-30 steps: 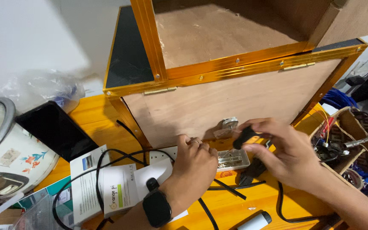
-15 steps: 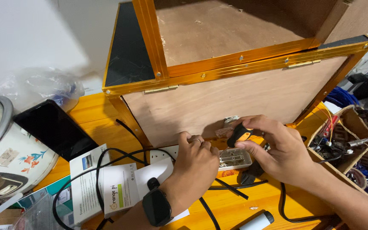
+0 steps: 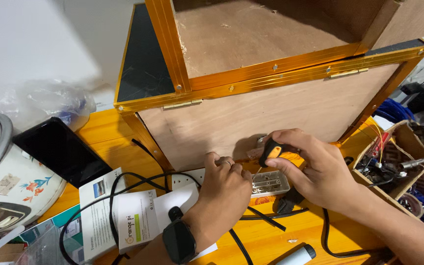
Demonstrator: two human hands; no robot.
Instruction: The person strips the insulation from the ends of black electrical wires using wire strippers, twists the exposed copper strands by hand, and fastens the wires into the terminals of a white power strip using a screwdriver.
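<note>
- The orange wooden bench (image 3: 99, 132) is crowded; a pale wall (image 3: 40, 44) rises behind it.
- A plywood box (image 3: 271, 108) with gold metal edging stands in the middle.
- The right hand (image 3: 315, 169) has its fingers (image 3: 290, 142) wrapped tight around a black-and-orange screwdriver (image 3: 271, 151), held low against the box front.
- The left hand (image 3: 226, 189), wearing a black watch (image 3: 178, 240), is curled at the box's lower edge; whether it grips anything, I cannot tell.
- A clear screw tray (image 3: 270, 183) lies between the hands.
- Black cables (image 3: 123, 179), papers (image 3: 119, 216), a dark tablet (image 3: 60, 149) and a white cooker (image 3: 6, 181) lie left.
</note>
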